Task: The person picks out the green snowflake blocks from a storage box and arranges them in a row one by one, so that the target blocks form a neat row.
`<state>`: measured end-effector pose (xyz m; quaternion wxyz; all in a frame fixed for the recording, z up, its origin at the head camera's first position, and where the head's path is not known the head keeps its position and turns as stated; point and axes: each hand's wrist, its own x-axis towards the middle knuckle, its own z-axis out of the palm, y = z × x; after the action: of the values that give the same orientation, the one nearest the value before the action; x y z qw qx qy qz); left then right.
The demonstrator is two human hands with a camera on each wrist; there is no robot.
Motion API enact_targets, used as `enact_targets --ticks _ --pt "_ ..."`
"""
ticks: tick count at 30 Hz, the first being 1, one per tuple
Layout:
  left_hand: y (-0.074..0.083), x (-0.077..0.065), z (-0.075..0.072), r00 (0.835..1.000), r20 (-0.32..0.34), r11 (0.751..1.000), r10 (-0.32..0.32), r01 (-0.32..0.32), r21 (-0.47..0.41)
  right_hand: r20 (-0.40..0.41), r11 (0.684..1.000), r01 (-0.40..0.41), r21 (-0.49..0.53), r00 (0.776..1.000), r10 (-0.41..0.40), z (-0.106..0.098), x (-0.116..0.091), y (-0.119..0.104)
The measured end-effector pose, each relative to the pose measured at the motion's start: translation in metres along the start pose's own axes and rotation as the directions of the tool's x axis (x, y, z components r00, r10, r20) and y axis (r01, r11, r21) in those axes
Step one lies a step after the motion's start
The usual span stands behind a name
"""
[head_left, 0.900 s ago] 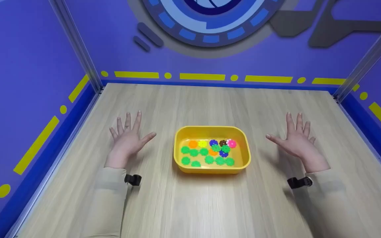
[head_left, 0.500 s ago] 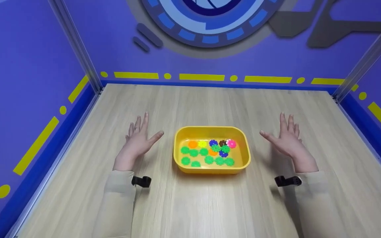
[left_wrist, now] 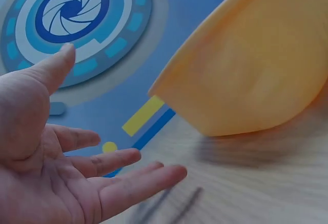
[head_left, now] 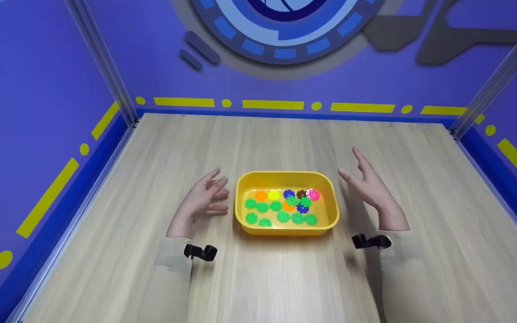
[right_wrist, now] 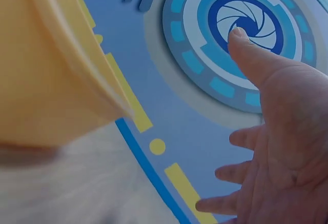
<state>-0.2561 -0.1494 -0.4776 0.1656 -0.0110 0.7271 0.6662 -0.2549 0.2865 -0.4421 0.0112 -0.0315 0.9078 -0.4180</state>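
Note:
A yellow plastic tub (head_left: 287, 231) stands on the wooden table, holding several small notched discs; many are green (head_left: 283, 217), others orange, yellow, blue, brown and pink (head_left: 313, 194). Just left of the tub is my left hand (head_left: 201, 197), palm turned toward its side, fingers spread and bare of any object. To the right, my right hand (head_left: 370, 184) faces the opposite side with thumb and fingers apart, also holding nothing. In the left wrist view a gap shows between the fingers (left_wrist: 154, 180) and the tub wall (left_wrist: 246, 75). The right wrist view shows a gap there too.
The pale wooden table (head_left: 267, 278) is bounded at the back by a blue-purple panel (head_left: 151, 67) with yellow dashes. Side panels with metal corner posts (head_left: 106, 63) rise left and right. Black wrist straps (head_left: 200, 252) sit over both sleeves.
Both hands have moved inward toward the tub from either side, and their palms have turned to face it. The tub and the discs have stayed in place.

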Motion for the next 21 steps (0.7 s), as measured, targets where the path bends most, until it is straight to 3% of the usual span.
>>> enact_targets --ticks 4,10,16,21 --pt "-0.002 0.002 0.004 0.999 0.036 0.996 -0.020 0.023 -0.086 -0.031 0.987 0.069 0.149 0.997 -0.065 0.006 0.002 -0.006" --pt "-0.004 0.005 0.006 0.996 0.085 0.994 -0.016 0.025 -0.110 -0.056 0.936 0.136 0.326 0.991 -0.124 0.015 0.003 -0.012" --pt "-0.006 0.003 0.005 0.990 0.121 0.997 -0.066 0.071 -0.034 -0.042 0.933 0.148 0.328 0.989 -0.142 0.024 0.003 -0.019" --pt "-0.008 0.002 0.006 0.977 0.195 0.996 -0.088 0.086 0.019 -0.028 0.943 0.140 0.301 0.990 -0.138 0.028 0.002 -0.021"
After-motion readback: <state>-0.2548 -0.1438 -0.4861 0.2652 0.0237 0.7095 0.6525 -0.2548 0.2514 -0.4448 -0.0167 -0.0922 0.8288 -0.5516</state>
